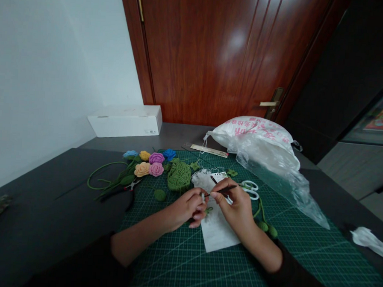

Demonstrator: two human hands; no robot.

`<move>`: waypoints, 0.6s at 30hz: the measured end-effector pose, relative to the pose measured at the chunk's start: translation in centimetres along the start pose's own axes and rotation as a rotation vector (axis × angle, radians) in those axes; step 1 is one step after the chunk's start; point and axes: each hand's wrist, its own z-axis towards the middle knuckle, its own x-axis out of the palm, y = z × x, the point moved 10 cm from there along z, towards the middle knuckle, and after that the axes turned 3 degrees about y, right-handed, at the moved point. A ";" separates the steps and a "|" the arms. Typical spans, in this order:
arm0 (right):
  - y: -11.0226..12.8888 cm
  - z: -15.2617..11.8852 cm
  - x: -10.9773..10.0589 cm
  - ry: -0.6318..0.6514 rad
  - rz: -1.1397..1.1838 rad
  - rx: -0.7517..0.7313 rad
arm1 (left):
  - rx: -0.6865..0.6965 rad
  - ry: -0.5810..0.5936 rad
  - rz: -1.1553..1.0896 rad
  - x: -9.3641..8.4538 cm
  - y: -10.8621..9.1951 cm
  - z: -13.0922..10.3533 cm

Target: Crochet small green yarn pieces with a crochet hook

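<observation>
Pinched in my left hand point(193, 207) is a small piece of white crochet work point(203, 197), mostly covered by the fingers. My right hand point(236, 201) grips a crochet hook point(226, 189) with a dark handle, its tip at the white piece. White yarn point(201, 177) lies in a loose heap just beyond my hands. Under them is a sheet of paper point(220, 233) on a green cutting mat point(173, 254). A ball of green yarn point(179, 176) sits to the left of the white yarn. White-handled scissors point(251, 185) rest beside my right hand, partly hidden.
Crocheted flowers point(156, 158) with green stems lie at left, near black-handled pliers point(131, 191). Green leaf pieces point(272, 231) lie at right and a round one point(159, 195) at left. Behind are a ruler point(209, 151), a white box point(125, 122) and a stuffed plastic bag point(262, 136).
</observation>
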 end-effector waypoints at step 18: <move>0.1 0.1 -0.5 0.007 -0.022 0.013 | 0.013 -0.008 0.007 -0.7 0.3 0.2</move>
